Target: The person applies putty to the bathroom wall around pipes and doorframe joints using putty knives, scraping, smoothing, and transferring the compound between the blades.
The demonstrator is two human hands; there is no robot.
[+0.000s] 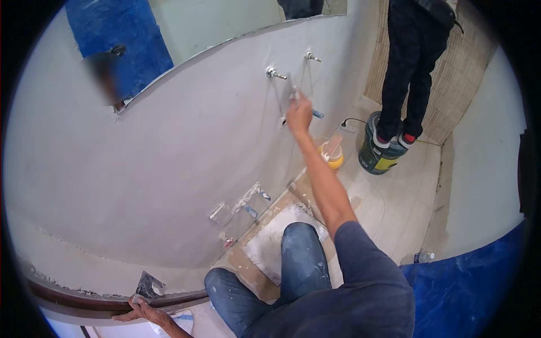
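My right hand (300, 114) is raised against the grey plastered wall (186, 129), its fingers closed around a thin tool that motion blurs. The tool looks like a putty knife (292, 90). Just above it, two metal pipe fittings (275, 74) stick out of the wall. A blue stub (318, 114) shows beside my wrist; I cannot tell whether it belongs to the tool. At the lower left, my left hand (138, 310) rests by a dark wooden frame (84, 301). It grips a wide scraper (150, 286) with white putty on its blade.
A person (403, 67) stands on a dark green bucket (375, 147) at the right. Near the wall's foot is a yellow tub (331, 157) with a stick in it. Putty-smeared cardboard (256, 273) lies under my knees. Blue sheeting (468, 293) spreads at the lower right, near a clear bottle (424, 257).
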